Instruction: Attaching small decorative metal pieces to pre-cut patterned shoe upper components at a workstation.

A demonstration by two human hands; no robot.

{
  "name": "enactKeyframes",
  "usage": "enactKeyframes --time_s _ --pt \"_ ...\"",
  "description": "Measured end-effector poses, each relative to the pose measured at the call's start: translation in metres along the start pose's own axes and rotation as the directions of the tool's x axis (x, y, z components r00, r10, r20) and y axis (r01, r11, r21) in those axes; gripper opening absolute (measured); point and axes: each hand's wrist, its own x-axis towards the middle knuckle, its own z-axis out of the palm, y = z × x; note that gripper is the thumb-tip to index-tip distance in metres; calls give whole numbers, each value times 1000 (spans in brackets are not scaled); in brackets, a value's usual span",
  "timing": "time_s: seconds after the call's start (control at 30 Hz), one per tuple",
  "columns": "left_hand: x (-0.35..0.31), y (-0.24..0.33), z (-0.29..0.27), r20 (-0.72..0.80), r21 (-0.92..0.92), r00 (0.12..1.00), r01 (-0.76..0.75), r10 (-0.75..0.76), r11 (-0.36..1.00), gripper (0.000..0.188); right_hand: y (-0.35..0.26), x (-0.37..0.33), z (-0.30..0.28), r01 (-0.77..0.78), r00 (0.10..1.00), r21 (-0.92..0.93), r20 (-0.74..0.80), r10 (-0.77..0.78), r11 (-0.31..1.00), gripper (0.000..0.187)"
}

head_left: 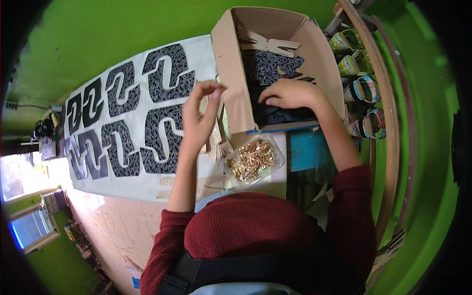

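Closest to the person's maroon sweater (246,223), a clear tub (281,161) of small gold metal bits (251,160) sits on the near part of the bench, its raised sides probably there to keep such loose bits from scattering. Just beyond, the left hand (201,115) is raised beside the box, fingers curved and thumb tip near the forefinger in a narrow gap; whether it pinches anything small cannot be told. Beside its wrist lie tan strips (215,145), heaped loosely. The right hand (287,93) reaches into the cardboard box (232,73), fingers bent down over dark pieces, and whether it grips one is hidden. Dark patterned pieces (265,66) and tan offcuts lie mixed inside, the tall walls seemingly serving to hold the pile together. Off to the left, curved black-and-grey cutouts (119,147) lie flat in two rows on a white sheet (202,55), perhaps spread so each stays easy to reach. Past the box, bright sandals (368,89) line a wooden rack (388,105) before the green wall (427,147).
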Motion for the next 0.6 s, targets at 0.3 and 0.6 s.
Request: enactKeyframes --time_s 0.3,0.6 --pt "-162 -29 -110 72 533 919 293 -388 793 23 -28 -61 57 149 769 574 -579 270 806 19" --pt "-240 -53 -97 -51 782 848 363 -528 506 56 12 -37 65 -93 739 335 -608 291 937 20"
